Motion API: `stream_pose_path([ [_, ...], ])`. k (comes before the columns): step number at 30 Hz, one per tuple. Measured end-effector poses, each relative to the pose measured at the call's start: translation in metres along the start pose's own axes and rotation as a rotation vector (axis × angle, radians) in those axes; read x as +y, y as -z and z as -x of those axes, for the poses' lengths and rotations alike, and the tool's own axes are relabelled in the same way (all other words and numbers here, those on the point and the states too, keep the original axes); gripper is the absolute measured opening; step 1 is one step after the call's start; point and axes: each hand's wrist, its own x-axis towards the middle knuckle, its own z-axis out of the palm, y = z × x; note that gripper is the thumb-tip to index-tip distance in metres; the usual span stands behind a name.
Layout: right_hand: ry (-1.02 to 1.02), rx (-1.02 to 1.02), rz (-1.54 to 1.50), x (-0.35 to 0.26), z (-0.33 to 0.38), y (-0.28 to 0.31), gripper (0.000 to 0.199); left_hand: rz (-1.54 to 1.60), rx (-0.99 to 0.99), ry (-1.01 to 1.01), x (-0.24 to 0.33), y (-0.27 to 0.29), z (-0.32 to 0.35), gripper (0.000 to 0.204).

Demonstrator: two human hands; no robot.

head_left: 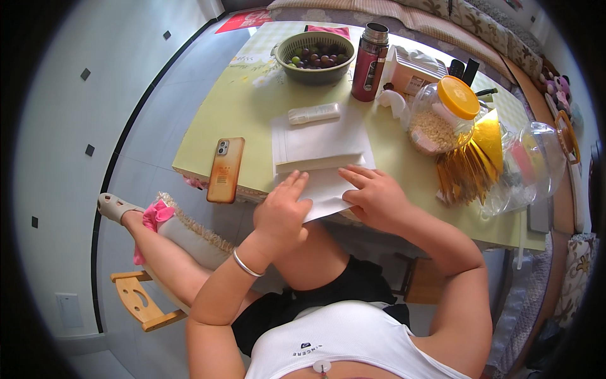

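Note:
A sheet of white paper (320, 140) lies at the table's near edge, with a raised folded ridge running across it. My left hand (283, 207), below a silver bangle, lies on the paper's near left part, its fingers stretched toward the fold. On the near right part rests my right hand (377, 197), fingers extended and thumb apart from them. Both sets of fingertips touch the paper just short of the ridge. A small white wrapped packet (314, 114) sits on the paper's far end. Left of the paper is a phone in an orange-brown case (225, 170).
At the back stand a colander (315, 72) of grapes, a dark red flask (370, 66) and a tissue box (413, 74). To the right are a yellow-lidded jar (435, 123), folded gold paper (470, 163) and a clear plastic container (536, 164). A wooden stool (142, 302) stands lower left.

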Motion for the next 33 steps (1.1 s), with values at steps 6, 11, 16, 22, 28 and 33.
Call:
stream_pose_path([
  [6, -0.109, -0.095, -0.431, 0.029, -0.003, -0.013, 0.017, 0.327, 0.075, 0.074, -0.023, -0.008, -0.001, 0.015],
  [11, -0.454, -0.133, -0.756, 0.043, -0.004, -0.019, 0.017, 0.555, 0.055, 0.244, -0.035, -0.013, -0.007, 0.013],
  [16, -0.626, 0.102, -0.729, 0.049, -0.002, -0.040, 0.025, 0.462, 0.194, 0.374, -0.039, -0.023, -0.013, 0.017],
  [22, -0.659, 0.033, -0.423, 0.043, -0.014, -0.041, 0.022, 0.080, 0.124, 0.529, -0.036, -0.020, -0.023, 0.024],
  [28, -0.597, 0.077, -0.338, 0.041, -0.009, -0.045, 0.020, -0.149, 0.257, -0.117, -0.016, -0.030, -0.013, 0.062],
  [33, -0.596, 0.157, -0.364, 0.040, -0.009, -0.046, 0.023, -0.035, 0.057, -0.066, -0.001, -0.050, -0.007, 0.076],
])
